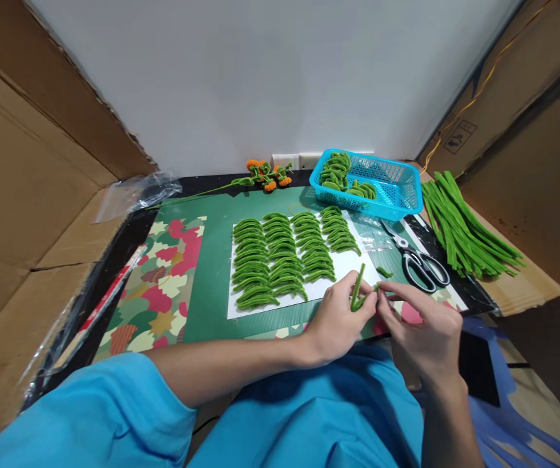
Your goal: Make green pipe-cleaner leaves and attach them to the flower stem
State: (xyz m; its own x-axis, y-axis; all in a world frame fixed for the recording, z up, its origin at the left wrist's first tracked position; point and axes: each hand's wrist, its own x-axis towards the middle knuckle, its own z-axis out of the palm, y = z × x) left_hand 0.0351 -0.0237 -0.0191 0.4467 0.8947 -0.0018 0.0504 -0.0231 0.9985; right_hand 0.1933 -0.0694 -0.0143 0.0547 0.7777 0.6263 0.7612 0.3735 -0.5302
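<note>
Bent green pipe cleaner (359, 285) shows between the fingers of my left hand (338, 315), which is closed on it. Fingertips of my right hand (419, 318) pinch the same pipe cleaner at its other end, close beside the left fingertips. Both hands are just above the near right corner of a white sheet (353, 265). Several columns of curved green pipe-cleaner pieces (251, 263) lie on that sheet. A short green piece (384, 272) rests just beyond my right fingers.
Black-handled scissors (419, 263) lie right of the sheet. Behind them stands a blue basket (397, 211) with green pieces in it. Long green pipe cleaners (465, 227) are bundled at the right. An orange-flowered stem (265, 175) lies at the back; cardboard walls (17, 130) flank the table.
</note>
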